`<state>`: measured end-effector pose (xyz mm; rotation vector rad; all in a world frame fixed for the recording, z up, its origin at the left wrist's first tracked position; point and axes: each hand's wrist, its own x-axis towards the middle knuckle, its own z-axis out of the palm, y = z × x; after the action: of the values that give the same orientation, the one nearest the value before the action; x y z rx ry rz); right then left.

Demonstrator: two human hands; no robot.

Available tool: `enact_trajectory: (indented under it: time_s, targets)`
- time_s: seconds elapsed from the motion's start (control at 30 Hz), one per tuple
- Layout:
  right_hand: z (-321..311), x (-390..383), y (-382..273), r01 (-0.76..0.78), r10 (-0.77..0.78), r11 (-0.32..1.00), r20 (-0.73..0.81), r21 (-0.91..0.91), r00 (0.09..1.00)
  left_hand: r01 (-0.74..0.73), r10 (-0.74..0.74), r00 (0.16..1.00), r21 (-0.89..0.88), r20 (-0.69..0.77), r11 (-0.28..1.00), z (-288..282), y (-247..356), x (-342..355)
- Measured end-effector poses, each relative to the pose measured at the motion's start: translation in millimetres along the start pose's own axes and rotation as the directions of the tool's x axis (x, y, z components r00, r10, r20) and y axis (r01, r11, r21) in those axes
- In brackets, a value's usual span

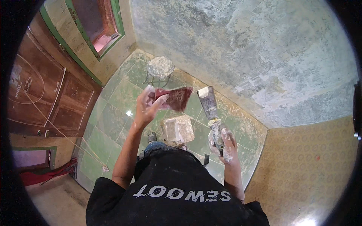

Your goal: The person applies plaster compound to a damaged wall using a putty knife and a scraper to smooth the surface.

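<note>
While the black shirt (166, 169) hides most of the legs, its pale lettering shows clearly, upside down. Right hand (228, 145), paste-smeared, clenched round the handle of a scraper (209, 109); pale paste at blade tip. Left hand (146, 107) grasps a dark red slab (179, 98), thumb on top, other fingers partly hidden; slab blurred. Both pieces held apart above green floor tiles (113, 116). Lower, between them: crusted tub (190, 128), contents unclear. Beyond, spattered stool (160, 67). Brown door (71, 98), left, cut off by view's rim; its pale writing small, indistinct.
</note>
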<state>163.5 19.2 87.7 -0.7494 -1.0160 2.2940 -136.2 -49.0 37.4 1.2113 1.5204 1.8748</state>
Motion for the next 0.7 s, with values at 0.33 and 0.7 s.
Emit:
enact_trajectory:
  time_s: [0.33, 0.7]
  targets:
    - [16, 32, 9, 0.374, -0.567, 0.093, 0.259, -0.923, 0.782, 0.523, -0.489, 0.852, -0.356, 0.188, 0.774, 3, 13, 11]
    - [-36, 26, 26, 0.359, -0.554, 0.079, 0.258, -0.93, 0.791, 0.495, -0.477, 0.858, -0.55, 0.19, 0.673, -11, 12, 17]
